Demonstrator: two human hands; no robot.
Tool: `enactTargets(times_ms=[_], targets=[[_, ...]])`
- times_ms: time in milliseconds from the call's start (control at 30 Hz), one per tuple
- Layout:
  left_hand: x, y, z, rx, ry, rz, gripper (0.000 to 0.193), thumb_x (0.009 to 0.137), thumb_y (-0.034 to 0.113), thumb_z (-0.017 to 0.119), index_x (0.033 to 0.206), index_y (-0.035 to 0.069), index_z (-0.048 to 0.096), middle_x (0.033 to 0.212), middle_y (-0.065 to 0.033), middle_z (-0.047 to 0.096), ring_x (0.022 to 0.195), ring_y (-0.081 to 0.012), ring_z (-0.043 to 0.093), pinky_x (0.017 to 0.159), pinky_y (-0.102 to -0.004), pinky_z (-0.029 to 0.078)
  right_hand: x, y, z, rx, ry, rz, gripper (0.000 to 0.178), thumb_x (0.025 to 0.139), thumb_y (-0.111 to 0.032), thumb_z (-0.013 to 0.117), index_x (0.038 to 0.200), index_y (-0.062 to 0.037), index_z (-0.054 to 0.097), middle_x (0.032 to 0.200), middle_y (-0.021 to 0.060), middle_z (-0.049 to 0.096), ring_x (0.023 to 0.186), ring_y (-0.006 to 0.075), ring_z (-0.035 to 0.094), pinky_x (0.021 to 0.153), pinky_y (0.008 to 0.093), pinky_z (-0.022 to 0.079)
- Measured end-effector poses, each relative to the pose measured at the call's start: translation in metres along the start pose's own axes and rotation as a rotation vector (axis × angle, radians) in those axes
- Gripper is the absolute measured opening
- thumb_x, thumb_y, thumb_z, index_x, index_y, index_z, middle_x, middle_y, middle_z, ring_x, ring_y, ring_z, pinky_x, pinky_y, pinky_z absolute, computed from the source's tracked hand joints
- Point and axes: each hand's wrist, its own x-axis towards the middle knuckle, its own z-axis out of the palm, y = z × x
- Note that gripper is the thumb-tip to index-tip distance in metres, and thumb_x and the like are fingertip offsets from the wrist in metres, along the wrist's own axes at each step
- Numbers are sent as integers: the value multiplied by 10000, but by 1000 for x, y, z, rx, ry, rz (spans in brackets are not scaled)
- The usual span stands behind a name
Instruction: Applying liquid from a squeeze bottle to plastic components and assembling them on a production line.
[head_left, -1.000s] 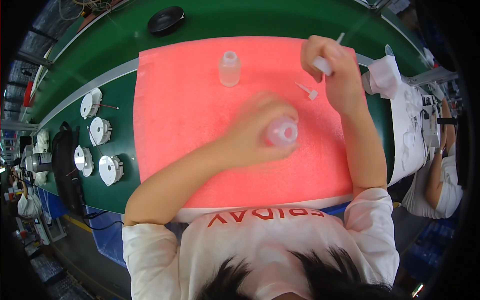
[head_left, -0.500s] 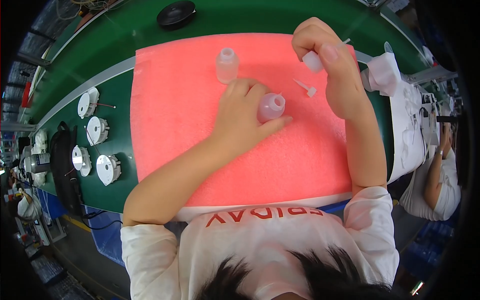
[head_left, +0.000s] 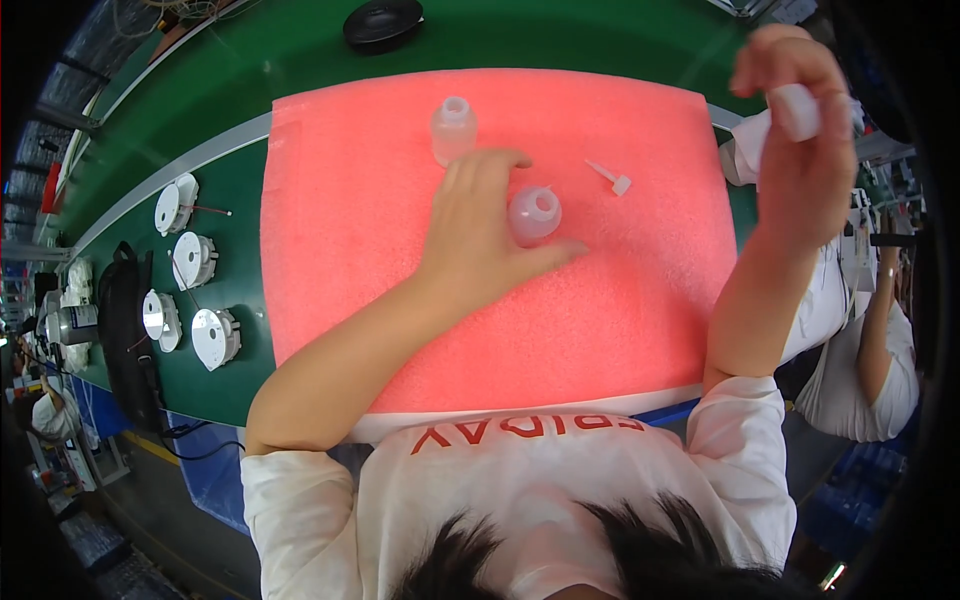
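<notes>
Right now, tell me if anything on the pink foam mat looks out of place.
Nothing spilled or damaged. Only the small white nozzle lies on its side, apart from the two open bottles.
</notes>
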Motion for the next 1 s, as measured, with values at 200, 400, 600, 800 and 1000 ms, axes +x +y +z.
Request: enactTargets(times_ms=[200, 400, 600, 800, 1000], targets=[[2, -9, -23, -60, 163, 247, 565, 548, 321, 758, 892, 39, 409, 860, -91, 425, 772, -242, 402, 677, -344, 336, -11, 20, -59, -295, 422, 265, 324, 821, -173, 293, 955, 32, 505, 952, 104, 487, 892, 169, 459, 894, 290, 303], [27, -37, -35, -109, 441, -29, 483, 652, 251, 695, 969, 6, 427, 923, -113, 467, 849, -234, 451, 747, -345, 367, -3, 50, -37, -461, 517, 515, 336, 829, -332, 452, 974, -47, 556, 881, 23, 530, 826, 132, 475, 800, 259, 349], [23, -56, -31, -147, 43, -226, 470, 715, 210, 656, 1084, 1, 453, 998, -125, 530, 928, -212, 508, 795, -317, 405, -6, 74, 35, -222, 56, 375, 225, 880, -198, 396, 877, 3, 497, 827, 33, 488, 776, 122, 448, 737, 240, 361], [26, -26, -26, -461, 109, -245, 389, 718, 129, 638, 1046, 9, 467, 914, -90, 563, 829, -153, 546, 717, -291, 444, -5, 38, 83, -145, -143, 267, 197, 898, -174, 373, 852, -8, 468, 794, 27, 443, 736, 111, 409, 699, 218, 345], [19, 0, -25, -532, 58, -185, 344, 697, 42, 610, 1010, 27, 466, 841, -75, 571, 770, -142, 561, 667, -277, 463, -10, 31, 94, -49, -107, 46, 232, 901, -202, 356, 851, -4, 465, 831, 45, 451, 746, 117, 408, 690, 223, 342]])
